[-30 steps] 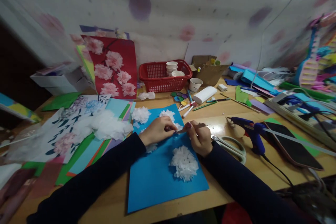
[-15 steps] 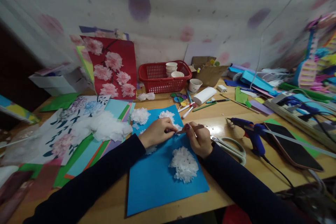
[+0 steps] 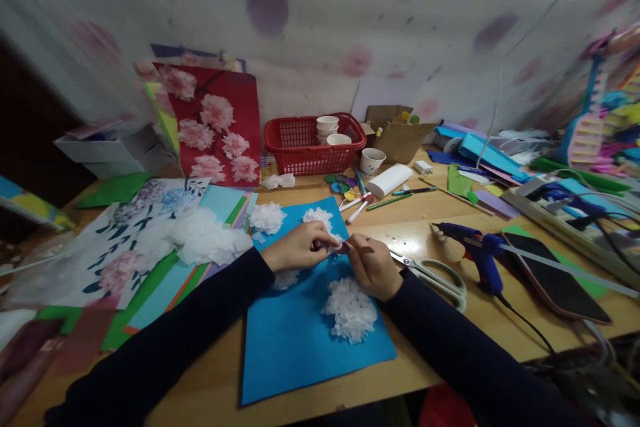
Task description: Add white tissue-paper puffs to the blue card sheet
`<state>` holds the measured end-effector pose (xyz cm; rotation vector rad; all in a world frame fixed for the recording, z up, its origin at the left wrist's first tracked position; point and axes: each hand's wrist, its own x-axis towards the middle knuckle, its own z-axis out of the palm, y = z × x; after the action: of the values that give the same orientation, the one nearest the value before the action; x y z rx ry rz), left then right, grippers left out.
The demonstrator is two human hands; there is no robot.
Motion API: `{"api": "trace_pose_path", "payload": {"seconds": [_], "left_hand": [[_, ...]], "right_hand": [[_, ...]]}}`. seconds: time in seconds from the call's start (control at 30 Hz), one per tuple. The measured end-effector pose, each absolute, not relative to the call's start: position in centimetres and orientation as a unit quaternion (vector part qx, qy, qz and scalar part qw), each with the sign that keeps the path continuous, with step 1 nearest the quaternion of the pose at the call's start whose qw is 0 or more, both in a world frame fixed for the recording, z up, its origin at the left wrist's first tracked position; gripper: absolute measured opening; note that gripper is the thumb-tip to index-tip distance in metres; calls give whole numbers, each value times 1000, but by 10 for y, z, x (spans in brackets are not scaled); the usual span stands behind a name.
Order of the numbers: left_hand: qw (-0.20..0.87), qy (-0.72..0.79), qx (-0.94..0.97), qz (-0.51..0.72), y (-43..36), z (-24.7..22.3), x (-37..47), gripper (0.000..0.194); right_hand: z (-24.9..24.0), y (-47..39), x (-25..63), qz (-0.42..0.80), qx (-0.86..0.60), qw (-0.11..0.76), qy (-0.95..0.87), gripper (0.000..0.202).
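Note:
Over the upper part of a blue sheet (image 3: 300, 353), my left hand (image 3: 299, 245) and my right hand (image 3: 374, 265) meet with fingers pinched. Between their fingertips is a small piece of white tissue paper (image 3: 336, 244), which both hands grip. A large white tissue flower (image 3: 350, 309) lies on the sheet below my right hand. Smaller white flowers are at the sheet's top left (image 3: 267, 218) and top middle (image 3: 318, 217); another (image 3: 286, 279) is partly under my left wrist.
Scissors (image 3: 440, 280), a blue glue gun (image 3: 473, 250) and a phone (image 3: 555, 273) lie to the right. Behind stand a red basket (image 3: 315, 161) and a paper cup (image 3: 373, 162). White tissue (image 3: 207, 237) is heaped on coloured sheets at left.
My fingertips have come closer together around the white tissue, and my right hand has shifted slightly left. The view has tilted a little.

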<state>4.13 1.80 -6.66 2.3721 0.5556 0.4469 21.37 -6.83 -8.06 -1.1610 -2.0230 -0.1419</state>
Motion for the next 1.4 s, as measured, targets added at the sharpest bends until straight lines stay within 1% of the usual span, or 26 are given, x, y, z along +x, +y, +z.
{"api": "trace_pose_path", "payload": {"seconds": [0.13, 0.2, 0.27, 0.4, 0.5, 0.63, 0.73, 0.93, 1.1, 1.23, 1.3, 1.4], "left_hand": [[352, 202, 901, 155, 23, -70, 40, 30], [358, 203, 898, 155, 24, -72, 40, 30], [355, 206, 899, 153, 24, -72, 40, 33], [337, 210, 906, 146, 23, -70, 41, 41], [327, 210, 910, 145, 23, -69, 41, 41], [321, 206, 912, 149, 23, -68, 41, 41], [321, 207, 912, 148, 22, -68, 41, 42], [328, 213, 909, 144, 23, -70, 41, 43], [347, 221, 901, 136, 25, -72, 41, 43], [356, 217, 899, 133, 25, -71, 40, 41], [354, 219, 900, 128, 25, -70, 40, 42], [344, 217, 905, 126, 25, -69, 38, 44]], "right_hand": [[-79, -67, 208, -84, -435, 336, -831, 20], [-80, -65, 206, -84, -442, 338, -827, 22], [-82, -64, 207, -58, -473, 375, -795, 26], [-89, -60, 211, 40, -578, 481, -658, 37], [-92, -58, 213, 84, -606, 520, -596, 40], [-91, -59, 213, 93, -593, 550, -581, 40], [-91, -61, 213, 88, -587, 541, -596, 40], [-90, -61, 212, 52, -580, 495, -644, 38], [-87, -63, 208, -9, -531, 467, -707, 36], [-86, -64, 206, -26, -508, 440, -740, 33], [-87, -64, 207, -2, -517, 456, -724, 34], [-91, -63, 210, 75, -556, 526, -639, 39]]}}
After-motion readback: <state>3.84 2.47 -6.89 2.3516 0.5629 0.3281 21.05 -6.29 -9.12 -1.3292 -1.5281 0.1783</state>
